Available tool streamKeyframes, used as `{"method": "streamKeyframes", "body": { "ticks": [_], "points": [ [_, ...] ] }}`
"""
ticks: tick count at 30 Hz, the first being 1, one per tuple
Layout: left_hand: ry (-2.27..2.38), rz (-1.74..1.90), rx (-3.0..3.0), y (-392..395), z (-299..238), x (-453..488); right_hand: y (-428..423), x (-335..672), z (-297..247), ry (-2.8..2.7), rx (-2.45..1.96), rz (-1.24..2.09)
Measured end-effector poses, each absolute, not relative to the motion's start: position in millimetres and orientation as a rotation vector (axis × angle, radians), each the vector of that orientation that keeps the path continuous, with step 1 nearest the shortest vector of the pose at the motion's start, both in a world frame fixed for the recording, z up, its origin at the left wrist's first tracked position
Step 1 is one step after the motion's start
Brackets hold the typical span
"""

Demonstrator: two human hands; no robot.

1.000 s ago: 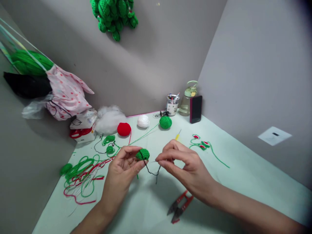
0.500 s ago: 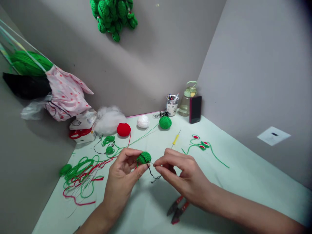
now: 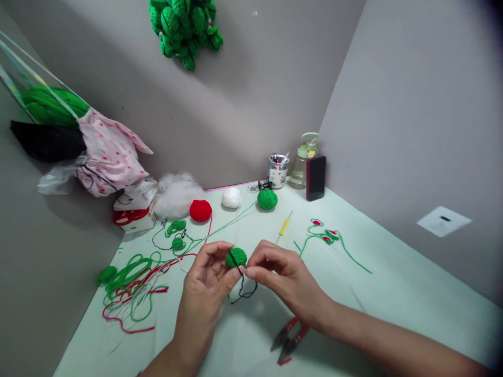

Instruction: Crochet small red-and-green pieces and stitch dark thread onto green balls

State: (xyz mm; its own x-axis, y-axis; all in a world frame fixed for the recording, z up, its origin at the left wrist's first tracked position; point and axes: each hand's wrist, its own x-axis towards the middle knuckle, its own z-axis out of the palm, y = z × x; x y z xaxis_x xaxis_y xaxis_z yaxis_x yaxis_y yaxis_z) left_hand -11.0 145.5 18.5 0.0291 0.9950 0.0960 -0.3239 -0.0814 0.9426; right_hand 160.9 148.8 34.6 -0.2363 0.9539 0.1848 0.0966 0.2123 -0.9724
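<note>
My left hand (image 3: 208, 283) is closed round a small green crocheted ball (image 3: 236, 257), thumb in front and fingers behind. A strand of black yarn (image 3: 247, 295) runs across the ball's face and dangles in a loop below it. Close against the ball's right side, my right hand (image 3: 288, 277) pinches thumb and forefinger on a thin sewing needle, now mostly hidden by the fingertips. Beneath my right wrist lie thread snips (image 3: 290, 340) with red handles and dark blades.
Tangled green, red and white yarn (image 3: 133, 288) lies at left. Behind are red (image 3: 200, 210), white (image 3: 231, 198) and green (image 3: 267, 199) yarn balls, plus stuffing (image 3: 176, 196). A yellow-handled crochet hook (image 3: 284, 226), small crocheted pieces (image 3: 328, 236), a phone (image 3: 316, 179) and a bottle (image 3: 301, 167) stand or lie rightward.
My right hand has moved left, up to the ball, and the needle showing between them is now covered. The black yarn's loop hangs wider. The view has shifted slightly.
</note>
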Motion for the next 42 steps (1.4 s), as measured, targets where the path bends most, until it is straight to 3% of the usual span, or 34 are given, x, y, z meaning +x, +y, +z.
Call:
{"method": "streamKeyframes", "body": {
  "ticks": [6, 16, 42],
  "points": [
    [0.968, 1.427, 1.224, 145.4, 25.5, -12.7, 156.1, 160.9, 27.8, -1.436, -0.978, 1.46],
    [0.993, 1.463, 1.351, 147.2, 17.2, -13.4, 158.2, 161.9, 26.9, -1.299, -0.909, 1.635],
    [0.923, 1.426, 1.173, 147.3, 25.0, -19.9, 149.2, 164.4, 34.0, -1.542, -0.862, 1.37]
  ]
}}
